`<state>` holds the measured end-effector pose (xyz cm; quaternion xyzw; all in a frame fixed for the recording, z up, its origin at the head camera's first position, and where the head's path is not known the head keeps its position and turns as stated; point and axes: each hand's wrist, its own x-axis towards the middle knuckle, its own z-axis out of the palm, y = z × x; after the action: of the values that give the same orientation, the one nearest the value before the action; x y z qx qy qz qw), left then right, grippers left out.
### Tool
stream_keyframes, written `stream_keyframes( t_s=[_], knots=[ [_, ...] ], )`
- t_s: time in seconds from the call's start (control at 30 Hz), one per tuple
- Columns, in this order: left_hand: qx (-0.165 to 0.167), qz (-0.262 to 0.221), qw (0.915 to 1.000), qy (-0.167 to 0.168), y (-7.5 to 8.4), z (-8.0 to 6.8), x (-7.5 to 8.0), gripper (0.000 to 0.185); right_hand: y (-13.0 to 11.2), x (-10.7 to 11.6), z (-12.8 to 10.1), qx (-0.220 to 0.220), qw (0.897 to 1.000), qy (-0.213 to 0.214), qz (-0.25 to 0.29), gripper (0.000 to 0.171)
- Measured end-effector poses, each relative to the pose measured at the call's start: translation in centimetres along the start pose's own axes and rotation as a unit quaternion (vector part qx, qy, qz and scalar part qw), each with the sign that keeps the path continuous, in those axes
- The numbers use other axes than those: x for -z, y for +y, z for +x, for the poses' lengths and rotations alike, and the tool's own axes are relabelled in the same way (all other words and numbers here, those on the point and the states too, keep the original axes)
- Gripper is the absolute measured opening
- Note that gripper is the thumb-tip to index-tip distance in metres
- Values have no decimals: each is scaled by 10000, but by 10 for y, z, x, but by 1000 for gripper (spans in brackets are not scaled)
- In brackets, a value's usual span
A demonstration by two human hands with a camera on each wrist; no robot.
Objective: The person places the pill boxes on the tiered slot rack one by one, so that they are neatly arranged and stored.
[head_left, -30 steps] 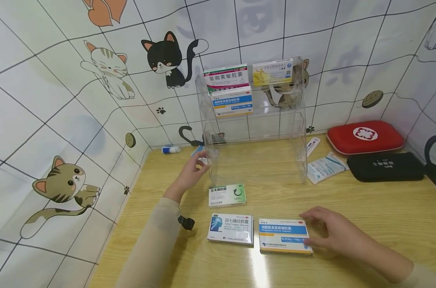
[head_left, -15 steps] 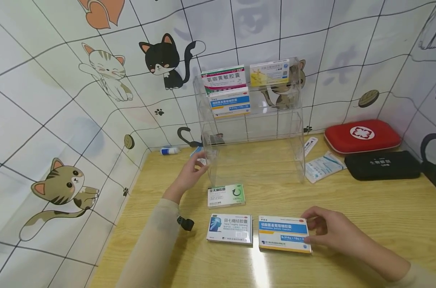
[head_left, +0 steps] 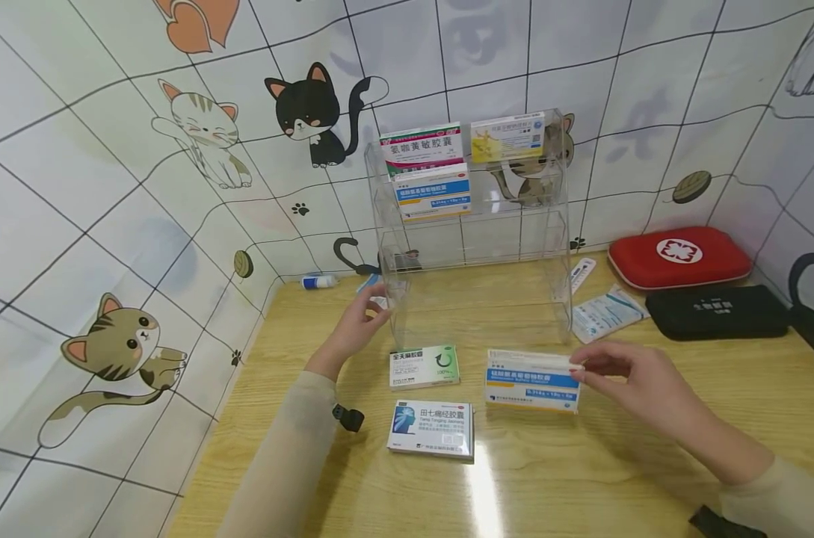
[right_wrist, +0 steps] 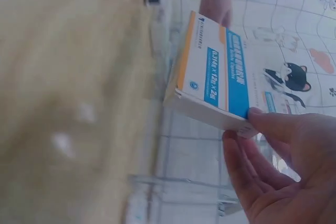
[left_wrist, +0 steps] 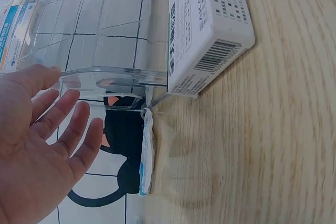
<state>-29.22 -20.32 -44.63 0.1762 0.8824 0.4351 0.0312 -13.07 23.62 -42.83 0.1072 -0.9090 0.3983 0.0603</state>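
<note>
Table (head_left: 555, 482) below, right hand (head_left: 642, 379) pinches box (head_left: 531, 382), left hand (left_wrist: 42, 150) spread; left wrist view adds 1 barcode (left_wrist: 218, 55).

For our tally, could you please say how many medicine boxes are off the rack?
3: the green box by the rack, the head-picture box nearer the camera, and the blue-striped box in the right hand.

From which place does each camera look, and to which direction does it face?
Head: worn on the head, facing forward and down at the table and clear rack; left hand, right hand and forearms show.
Left wrist: on that wrist, looking past the left hand, which shows, toward the rack and a white box.
Right wrist: on that wrist, facing the blue-white box; the right hand pinching it and part of the left arm show.
Head and right wrist share that box.
</note>
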Motion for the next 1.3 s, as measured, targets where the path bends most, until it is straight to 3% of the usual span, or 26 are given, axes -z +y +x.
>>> stream_keyframes(
  t_s=[0.17,0.33,0.47,0.63,0.77,0.93,1.3],
  knots=[
    [-42,-32,10000,23,0,0,-1,46,-17,29,38,639,9940,886,-88,24],
    [-12,-91,9999,41,-1,0,-2,44,-41,60,81,893,9843,1500,-263,23],
    [13,-127,9999,38,-2,1,-3,44,-61,82,118,1264,9714,1969,-417,21],
    [40,-105,9999,18,-1,0,-3,44,-79,107,160,1160,9658,2318,-85,26],
    [26,-62,10000,20,-1,1,-2,44,-84,120,187,963,9646,2453,63,28],
    [27,27,10000,24,1,1,-2,45,-77,123,209,773,9694,2331,43,30],
    [28,68,10000,44,1,2,-2,45,-60,119,221,853,9780,1728,-797,29]
  ],
)
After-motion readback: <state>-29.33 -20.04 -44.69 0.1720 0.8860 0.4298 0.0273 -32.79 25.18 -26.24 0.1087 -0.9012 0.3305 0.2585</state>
